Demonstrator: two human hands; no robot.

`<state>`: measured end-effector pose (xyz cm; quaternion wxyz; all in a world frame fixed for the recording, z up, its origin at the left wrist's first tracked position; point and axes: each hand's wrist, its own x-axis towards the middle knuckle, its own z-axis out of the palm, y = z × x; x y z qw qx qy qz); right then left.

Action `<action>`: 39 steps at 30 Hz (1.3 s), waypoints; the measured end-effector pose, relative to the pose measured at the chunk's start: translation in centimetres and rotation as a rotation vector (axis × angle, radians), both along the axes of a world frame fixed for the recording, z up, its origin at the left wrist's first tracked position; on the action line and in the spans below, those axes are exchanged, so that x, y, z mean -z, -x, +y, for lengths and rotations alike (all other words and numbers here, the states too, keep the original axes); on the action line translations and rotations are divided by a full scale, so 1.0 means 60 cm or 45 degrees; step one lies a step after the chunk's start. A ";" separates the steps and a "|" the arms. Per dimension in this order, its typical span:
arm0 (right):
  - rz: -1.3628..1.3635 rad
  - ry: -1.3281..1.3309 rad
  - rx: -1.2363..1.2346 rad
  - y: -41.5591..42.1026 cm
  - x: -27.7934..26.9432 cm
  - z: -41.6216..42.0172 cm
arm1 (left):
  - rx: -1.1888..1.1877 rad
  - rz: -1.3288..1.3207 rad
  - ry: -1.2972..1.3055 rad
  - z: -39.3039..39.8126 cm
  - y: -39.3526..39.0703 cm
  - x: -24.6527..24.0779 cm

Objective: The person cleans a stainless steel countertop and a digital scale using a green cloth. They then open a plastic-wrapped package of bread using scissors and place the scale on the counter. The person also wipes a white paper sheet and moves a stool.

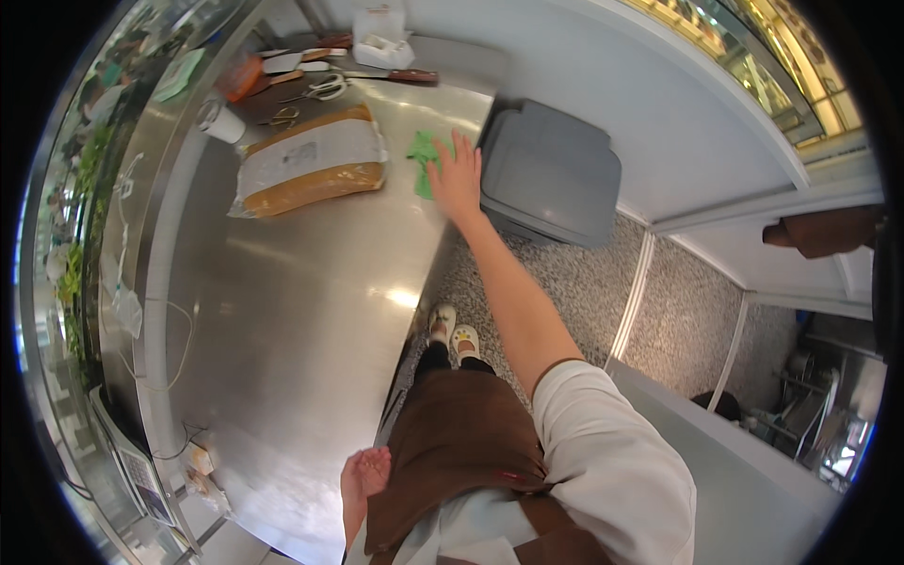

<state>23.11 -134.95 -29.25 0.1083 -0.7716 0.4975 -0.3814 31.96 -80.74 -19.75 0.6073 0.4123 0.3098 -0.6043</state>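
Observation:
My right hand (458, 178) reaches out over the right edge of a stainless steel worktop (296, 296). Its fingers are spread, and they overlap a crumpled green cloth (424, 159) lying on the steel. Whether the fingertips press on the cloth or hover just above it is hard to tell. Left of the cloth lies a long loaf-like brown block in clear plastic wrap (311, 159), with a pale printed label. Down by my brown apron (459, 431), my left hand (366, 472) is held with the palm partly showing and fingers loosely curved; nothing shows in it.
Scissors (327, 87), a wooden-handled knife (413, 76), spatulas (282, 63), a white cup (222, 121) and a white box (383, 49) stand at the far end. A grey lidded bin (554, 173) adjoins the worktop. A scale (141, 480) sits at lower left.

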 end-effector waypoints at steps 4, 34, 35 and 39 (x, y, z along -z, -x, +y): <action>-0.145 -0.403 -0.177 0.198 0.091 0.212 | 0.227 -0.028 0.067 -0.119 -0.009 0.004; -0.565 -1.853 1.070 0.653 0.249 0.608 | 0.842 0.253 0.184 -0.846 0.228 0.385; -0.605 -1.856 1.072 0.657 0.252 0.627 | 0.814 0.230 0.142 -0.863 0.237 0.426; -0.542 -1.847 1.061 0.652 0.204 0.640 | 0.579 0.118 0.031 -0.935 0.263 0.571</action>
